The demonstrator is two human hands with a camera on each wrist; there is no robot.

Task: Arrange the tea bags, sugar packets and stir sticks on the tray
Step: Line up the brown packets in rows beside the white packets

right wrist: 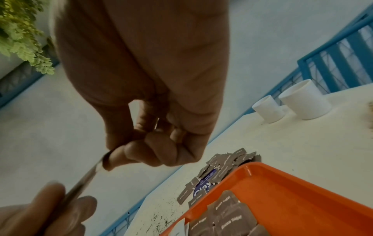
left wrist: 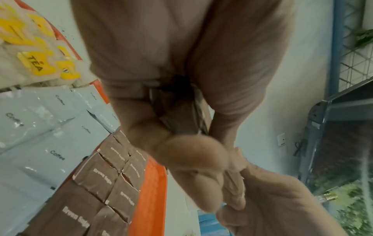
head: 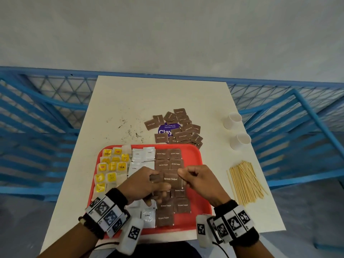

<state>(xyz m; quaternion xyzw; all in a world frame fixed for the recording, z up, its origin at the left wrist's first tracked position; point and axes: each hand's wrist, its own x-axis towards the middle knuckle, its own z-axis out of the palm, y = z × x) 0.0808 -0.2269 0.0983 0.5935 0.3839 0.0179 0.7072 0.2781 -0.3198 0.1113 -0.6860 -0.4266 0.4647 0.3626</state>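
Holding a small stack of brown paper sugar packets (head: 172,178) above the red plastic tray (head: 197,161): left hand (head: 143,183) grips the stack, right hand (head: 199,180) pinches the top packet's right edge; open tray space lies rightward, nearer the right hand

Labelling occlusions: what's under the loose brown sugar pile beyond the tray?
Under the loose sugar packets lies a round purple sticker on the table, reading "Clay" with "Let's keep our pantries clean". The rest of its print is covered by packets.

The left hand (head: 143,185) and right hand (head: 201,183) cover several brown paper sugar packets (head: 168,205) on the red plastic tray (head: 197,159). Loose brown packets hide most of a round purple sticker (head: 164,129); its small print is unreadable.
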